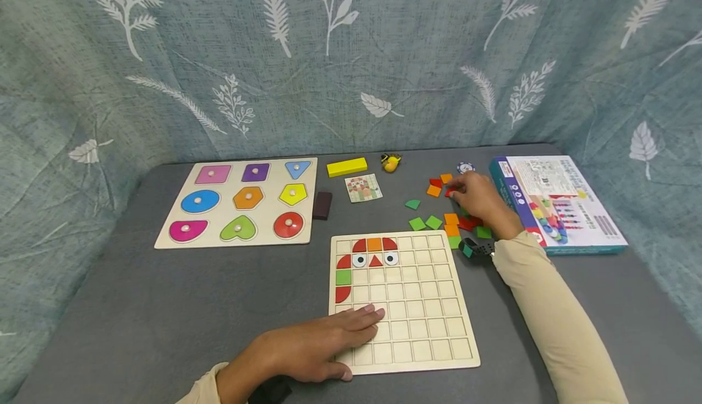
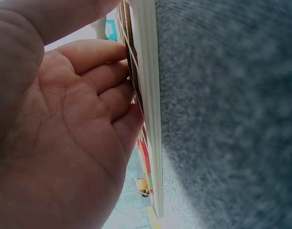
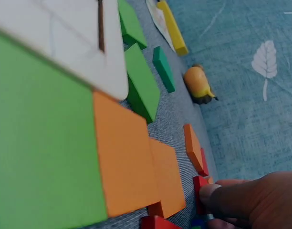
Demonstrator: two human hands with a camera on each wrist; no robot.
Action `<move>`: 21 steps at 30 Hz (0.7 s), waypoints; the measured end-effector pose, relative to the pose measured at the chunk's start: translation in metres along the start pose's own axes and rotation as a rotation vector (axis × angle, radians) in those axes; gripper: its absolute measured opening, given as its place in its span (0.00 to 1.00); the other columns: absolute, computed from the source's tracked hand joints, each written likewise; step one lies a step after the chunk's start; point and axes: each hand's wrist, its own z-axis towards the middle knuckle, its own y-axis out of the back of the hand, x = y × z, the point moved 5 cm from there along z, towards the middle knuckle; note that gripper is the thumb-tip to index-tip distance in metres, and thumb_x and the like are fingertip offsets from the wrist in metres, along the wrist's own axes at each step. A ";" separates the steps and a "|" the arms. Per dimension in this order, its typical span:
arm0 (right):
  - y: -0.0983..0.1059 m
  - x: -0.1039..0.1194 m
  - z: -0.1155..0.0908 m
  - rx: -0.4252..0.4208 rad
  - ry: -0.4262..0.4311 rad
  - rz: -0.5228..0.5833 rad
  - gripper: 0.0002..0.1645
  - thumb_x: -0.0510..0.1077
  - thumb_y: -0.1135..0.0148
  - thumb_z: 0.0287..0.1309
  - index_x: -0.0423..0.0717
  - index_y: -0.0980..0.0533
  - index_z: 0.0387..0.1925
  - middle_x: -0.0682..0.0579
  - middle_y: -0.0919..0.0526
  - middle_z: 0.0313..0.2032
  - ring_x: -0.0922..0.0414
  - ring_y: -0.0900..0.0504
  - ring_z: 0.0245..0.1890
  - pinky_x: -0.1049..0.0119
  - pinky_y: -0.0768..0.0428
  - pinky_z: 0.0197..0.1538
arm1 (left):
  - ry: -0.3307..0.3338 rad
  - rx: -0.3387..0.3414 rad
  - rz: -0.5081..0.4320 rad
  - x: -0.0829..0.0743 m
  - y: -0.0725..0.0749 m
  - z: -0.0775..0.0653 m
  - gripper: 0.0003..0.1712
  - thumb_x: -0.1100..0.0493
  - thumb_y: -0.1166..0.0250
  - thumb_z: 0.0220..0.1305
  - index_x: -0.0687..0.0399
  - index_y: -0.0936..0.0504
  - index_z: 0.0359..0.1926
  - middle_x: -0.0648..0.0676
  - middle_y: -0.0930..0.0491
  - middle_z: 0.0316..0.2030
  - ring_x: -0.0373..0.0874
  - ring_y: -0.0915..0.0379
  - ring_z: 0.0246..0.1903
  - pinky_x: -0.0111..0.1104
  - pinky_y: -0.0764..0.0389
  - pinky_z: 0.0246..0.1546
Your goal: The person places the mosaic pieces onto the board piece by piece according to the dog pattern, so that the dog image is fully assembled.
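A wooden grid board point(image 1: 433, 306) lies on the table, with red, orange and green tiles and two round eye pieces set in its upper left cells. Across its lower left part my left hand point(image 1: 329, 340) rests, fingers extended; the left wrist view shows that palm point(image 2: 65, 129) beside the board's edge point(image 2: 151, 95). Beyond the board, my right hand point(image 1: 478, 197) pinches a small red tile point(image 1: 450, 192) between thumb and fingers. In the right wrist view the thumb lies against this red tile point(image 3: 199, 193). Loose orange tiles point(image 1: 451, 219) and green tiles point(image 1: 417, 223) lie close by.
A shape puzzle board point(image 1: 263, 215) lies at the left, a dark block point(image 1: 322, 206) beside it. Behind the grid are a yellow block point(image 1: 347, 167), a pattern card point(image 1: 364, 188) and a small yellow toy point(image 1: 390, 162). A box point(image 1: 559, 203) stands right of my right hand.
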 end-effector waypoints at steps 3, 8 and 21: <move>0.000 0.003 0.000 0.019 -0.005 -0.006 0.10 0.33 0.40 0.63 0.32 0.18 0.43 0.35 0.21 0.44 0.42 0.21 0.41 0.49 0.23 0.44 | 0.002 0.000 0.001 0.000 0.000 0.000 0.42 0.58 0.33 0.63 0.58 0.41 0.73 0.50 0.53 0.75 0.45 0.60 0.73 0.37 0.46 0.68; 0.002 0.010 -0.003 0.028 0.011 -0.021 0.08 0.31 0.41 0.62 0.34 0.17 0.39 0.36 0.19 0.43 0.44 0.22 0.39 0.49 0.23 0.44 | 0.000 -0.004 0.003 0.000 0.000 0.000 0.42 0.58 0.33 0.63 0.58 0.41 0.73 0.50 0.53 0.75 0.45 0.60 0.73 0.37 0.46 0.68; -0.017 0.060 -0.022 0.109 0.225 0.112 0.12 0.28 0.44 0.62 0.35 0.17 0.43 0.44 0.18 0.37 0.56 0.29 0.23 0.62 0.30 0.29 | 0.006 -0.001 -0.012 0.000 0.001 0.000 0.42 0.58 0.33 0.63 0.57 0.41 0.73 0.49 0.53 0.75 0.45 0.59 0.73 0.37 0.45 0.68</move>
